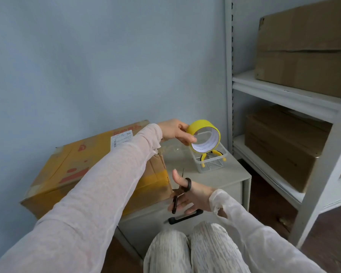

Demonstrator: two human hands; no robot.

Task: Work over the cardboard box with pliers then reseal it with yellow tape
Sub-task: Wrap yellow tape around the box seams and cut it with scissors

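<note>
We see the left hand [173, 131] reaching out past the box [67, 164], its fingers [187, 139] gripping the yellow tape [201, 124] in the air just above a clear tub [211, 167], where the yellow-handled pliers [203, 160] lie. The right hand [193, 196] grasps scissors [175, 201], thumb through one black loop, blades up, beside the box's near corner. The box sits on the grey worktop [215, 180], partly wrapped in yellow tape, with red print and a white label [121, 139]. We cannot read either, nor the small writing inside the roll's white core.
</note>
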